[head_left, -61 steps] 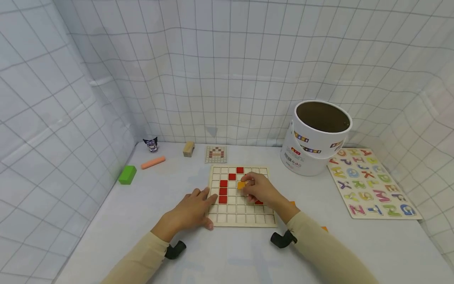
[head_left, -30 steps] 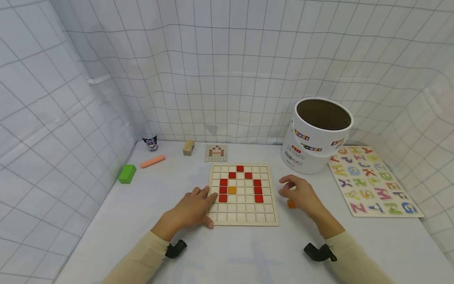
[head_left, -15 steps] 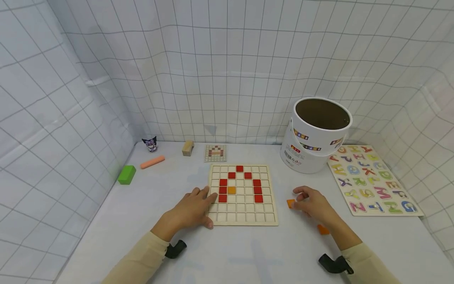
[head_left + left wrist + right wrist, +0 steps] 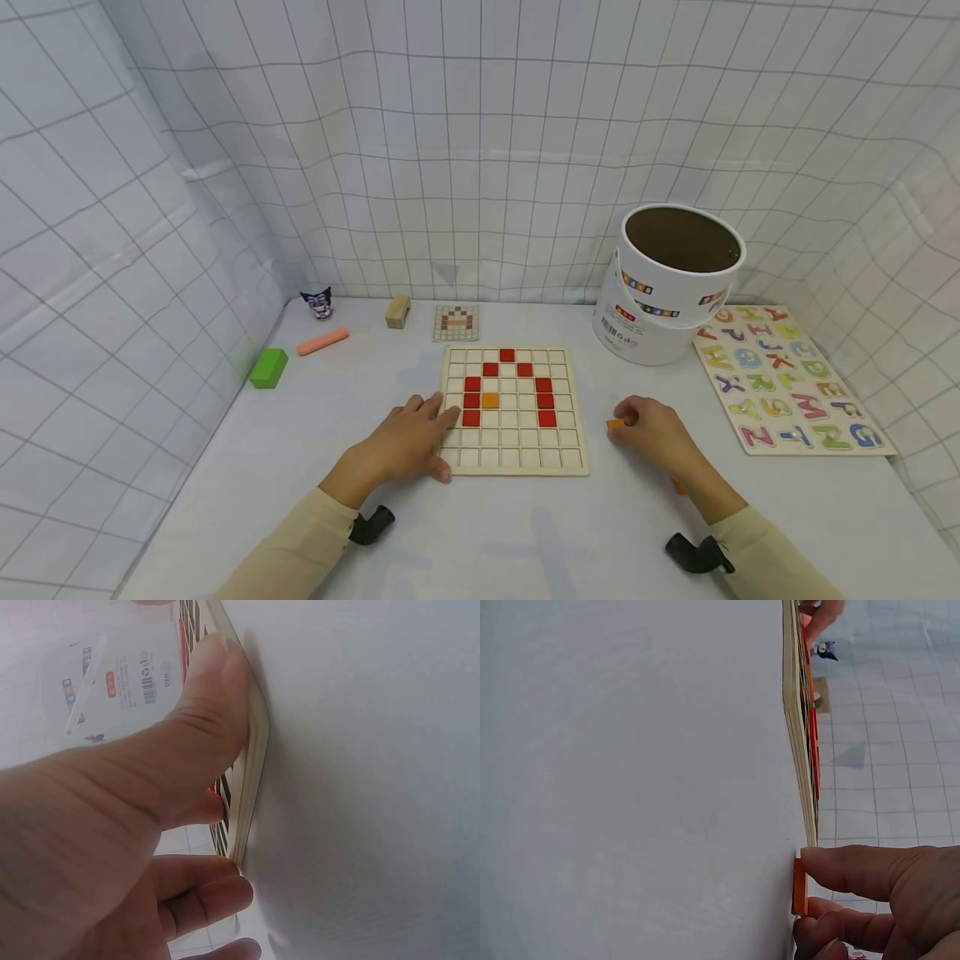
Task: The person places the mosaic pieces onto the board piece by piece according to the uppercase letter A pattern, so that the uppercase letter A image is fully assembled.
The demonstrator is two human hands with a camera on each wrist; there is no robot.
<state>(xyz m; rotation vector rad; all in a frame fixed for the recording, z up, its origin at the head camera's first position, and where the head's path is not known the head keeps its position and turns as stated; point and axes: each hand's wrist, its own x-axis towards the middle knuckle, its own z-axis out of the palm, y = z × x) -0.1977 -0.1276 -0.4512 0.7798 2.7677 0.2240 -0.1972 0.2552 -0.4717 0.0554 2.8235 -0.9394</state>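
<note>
A white tub (image 4: 678, 283) stands open beyond the grip, with an alphabet puzzle (image 4: 783, 382) flat to its right. Far off to the left lie a small pattern card (image 4: 456, 322), a wooden block (image 4: 397, 312), a dark figurine (image 4: 318, 303), a pink stick (image 4: 323, 342) and a green block (image 4: 269, 368).

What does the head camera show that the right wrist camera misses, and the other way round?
Only the head view shows the left hand resting on the grid board's edge, the white bucket and the alphabet puzzle. Only the right wrist view shows, close up, the fingers pinching the orange tile right at the table surface. Both show the right hand, that tile and the grid board.
</note>
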